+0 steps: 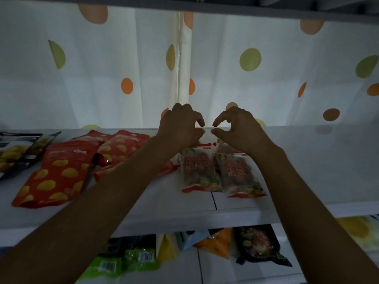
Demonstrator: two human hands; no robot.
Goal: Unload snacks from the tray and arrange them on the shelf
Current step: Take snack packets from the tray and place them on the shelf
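Observation:
Two clear snack packets with red lettering lie side by side on the white shelf (307, 165), the left packet (200, 171) touching the right packet (239, 175). My left hand (180, 126) hovers over the far end of the left packet, fingers curled and apart, holding nothing. Above the far end of the right packet my right hand (239, 128) has its thumb and forefinger bent toward each other with nothing between them. No tray is in view.
Red chip bags (61, 171) with yellow ovals lie on the shelf's left part, with dark and yellow bags (18, 152) at the far left. A dotted curtain (225, 68) hangs behind. The lower shelf holds green (127, 259), orange (217, 242) and dark (258, 244) packets.

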